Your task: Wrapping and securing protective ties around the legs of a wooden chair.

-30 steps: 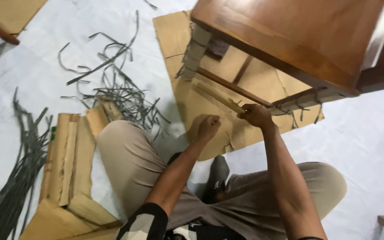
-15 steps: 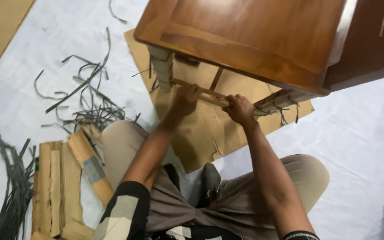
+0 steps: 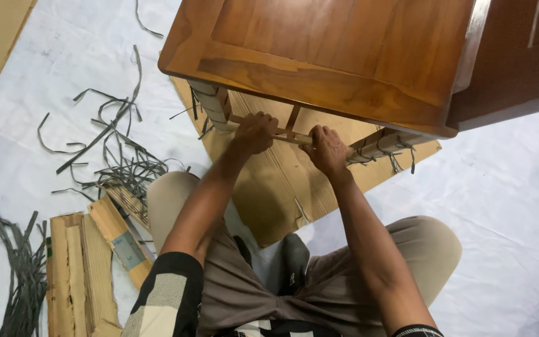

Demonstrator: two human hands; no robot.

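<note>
- Head view: a wooden table [image 3: 319, 56] is seen in the upper middle of the frame, its polished top filling most of that area.
- A thin wooden rail [image 3: 288, 136] runs under the top's near edge, at the centre of the frame, between two legs wrapped in cardboard and strapping.
- The left hand [image 3: 254, 132] is closed around the rail; the right hand [image 3: 324, 148] is clamped on it just to the right, the two hands apart.
- The rail is judged stiff but slender, so it is best gripped with both hands; the table looks heavy and hard, its varnish easily scratched.
- Flattened cardboard [image 3: 282, 193] lies under the table, on the white floor sheet [image 3: 500, 187].
- Cut grey straps [image 3: 113, 156] are scattered at the left of the frame; folded cardboard pieces [image 3: 82, 262] lie at the lower left.
</note>
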